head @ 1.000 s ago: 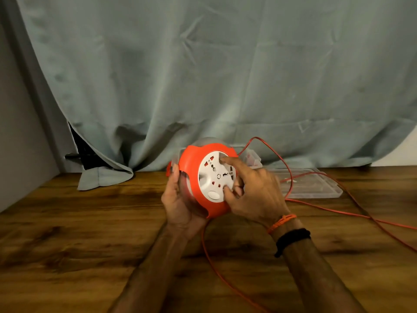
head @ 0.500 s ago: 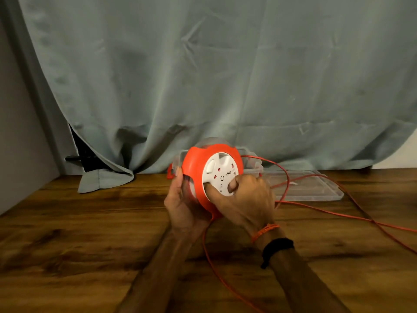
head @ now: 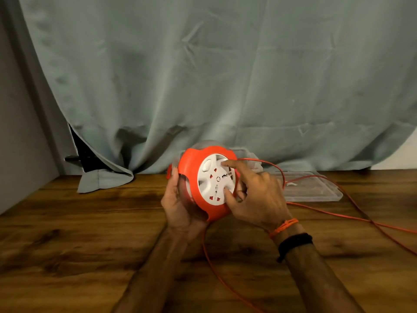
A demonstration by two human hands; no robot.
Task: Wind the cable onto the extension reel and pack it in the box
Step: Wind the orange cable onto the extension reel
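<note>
An orange extension reel with a white round socket face is held up above the wooden table. My left hand cups its back and underside. My right hand rests on the white face, with the index finger near the top of the disc and the thumb at its lower edge. A thin orange cable trails from the reel across the table to the right, and another strand hangs down toward me. A clear plastic box stands right behind the reel, mostly hidden.
A clear flat lid lies on the table to the right of the box, with cable loops over it. A grey-green curtain hangs behind, its hem on the table at the left. A grey wall borders the left side.
The white face has turned under my right hand, whose fingers went from the lower part of the disc back up to its top. The cable loop by the lid has shifted.
</note>
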